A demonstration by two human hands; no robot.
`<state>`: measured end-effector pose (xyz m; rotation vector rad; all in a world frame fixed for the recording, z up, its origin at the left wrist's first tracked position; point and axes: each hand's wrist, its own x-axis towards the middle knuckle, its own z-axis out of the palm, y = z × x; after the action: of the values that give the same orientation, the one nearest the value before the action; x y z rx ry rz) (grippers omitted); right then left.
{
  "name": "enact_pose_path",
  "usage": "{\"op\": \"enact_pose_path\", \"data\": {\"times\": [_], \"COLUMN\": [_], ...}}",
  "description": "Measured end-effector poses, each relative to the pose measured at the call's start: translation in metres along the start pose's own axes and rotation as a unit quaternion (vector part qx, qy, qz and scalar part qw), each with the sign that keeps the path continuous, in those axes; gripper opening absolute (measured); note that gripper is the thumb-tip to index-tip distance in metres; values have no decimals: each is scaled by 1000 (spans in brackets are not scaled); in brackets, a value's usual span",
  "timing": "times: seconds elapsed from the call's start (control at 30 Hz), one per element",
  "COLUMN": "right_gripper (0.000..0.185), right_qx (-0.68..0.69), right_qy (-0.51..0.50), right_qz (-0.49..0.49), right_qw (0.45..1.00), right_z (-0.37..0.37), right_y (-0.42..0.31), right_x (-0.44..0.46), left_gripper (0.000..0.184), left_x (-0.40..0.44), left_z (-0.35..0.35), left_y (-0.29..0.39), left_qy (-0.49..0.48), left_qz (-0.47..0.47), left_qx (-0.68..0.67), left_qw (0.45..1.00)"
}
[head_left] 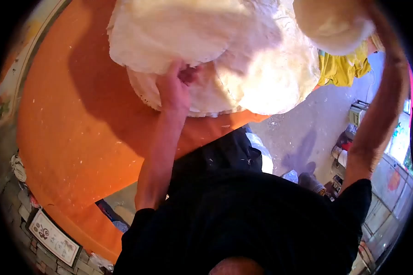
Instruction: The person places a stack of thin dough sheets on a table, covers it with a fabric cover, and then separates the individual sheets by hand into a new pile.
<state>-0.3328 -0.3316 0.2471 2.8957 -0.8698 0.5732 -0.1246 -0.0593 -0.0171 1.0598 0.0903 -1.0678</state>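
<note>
A pile of large, pale, floppy round sheets (270,68) with uneven edges lies on an orange-covered table; I cannot make out their material. My left hand (176,85) is at the near edge of the upper left sheet (170,34), its fingers curled around that edge and partly hidden. On the right, my arm reaches up to the top of the view, where my right hand (371,5) is mostly cut off and its fingers do not show. Beside it, a pale, round-edged piece (335,27) appears raised above the pile.
The orange table cover (78,137) spreads to the left, with pale specks on it. Yellow cloth (344,68) hangs beyond the pile on the right. A framed sign (54,238) stands against bricks at lower left. Various items (312,183) lie on the floor at right.
</note>
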Motion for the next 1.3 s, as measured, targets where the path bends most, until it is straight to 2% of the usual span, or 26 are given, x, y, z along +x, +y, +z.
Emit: {"op": "enact_pose_path", "data": {"times": [0.03,0.1,0.13,0.2,0.23,0.3,0.37,0.4,0.5,0.57,0.6,0.7,0.73,0.8,0.87,0.97,1.0,1.07,1.13,1.2,1.27,1.3], "right_gripper": [19,17,24,12,12,11,12,13,12,13,14,19,21,28,42,42,34,27,13,9,9,8], "right_qx": [4,54,165,55,114,113,107,119,90,170,167,155,147,172,172,141,120,108,126,198,216,358], "right_qy": [-26,-95,-150,-181,-173,-153,-158,-112,-166,-205,-224,-279,-296,-302,-304,-312,-233,-122,-147,-227,-144,-122], "right_qz": [-57,-118,-74,-75,-78,-96,-67,-85,-122,-124,-123,-110,-96,-68,-50,-28,-71,-170,-160,-156,-111,-144], "right_qw": [998,987,972,979,975,977,979,983,974,956,952,941,939,935,936,939,962,972,968,941,959,914], "right_z": [20,82,130,187,212,226,194,182,190,221,223,213,205,195,198,197,216,243,218,166,149,129], "right_y": [-36,-90,-108,-141,-145,-148,-160,-170,-198,-206,-211,-223,-225,-231,-245,-269,-272,-266,-268,-267,-288,-286], "right_x": [4,-1,-20,-35,-49,-62,-48,-42,-55,-80,-84,-70,-65,-70,-78,-60,-70,-80,-63,-42,-43,-41], "left_gripper": [17,18,19,20,21,22,25,23,19,18,16,18,23,25,27,29,30,32,34,36,38,39], "left_x": [-9,-19,-25,-32,-32,-34,-41,-47,-37,-30,-31,-35,-50,-53,-52,-52,-50,-47,-44,-52,-63,-70], "left_z": [1,-3,0,-2,-9,-15,-17,-18,-16,-22,-22,-27,-25,-22,-26,-32,-32,-34,-34,-41,-52,-60], "left_y": [-2,-18,-23,-33,-43,-45,-44,-48,-50,-55,-56,-51,-38,-36,-36,-33,-32,-31,-30,-25,-18,-13], "left_qy": [-25,5,17,39,48,53,44,45,24,12,37,15,-32,-68,-87,-126,-138,-149,-154,-141,-125,-116], "left_qz": [-2,-48,-63,-87,-97,-87,-52,-49,15,84,106,154,84,45,23,-22,-32,-41,-41,-36,-21,-10], "left_qx": [-3,22,24,25,25,62,142,154,220,305,312,464,389,305,228,133,114,95,82,51,-4,-36], "left_qw": [1000,999,998,995,994,993,988,986,975,949,943,872,917,949,969,983,983,983,984,988,992,993]}}
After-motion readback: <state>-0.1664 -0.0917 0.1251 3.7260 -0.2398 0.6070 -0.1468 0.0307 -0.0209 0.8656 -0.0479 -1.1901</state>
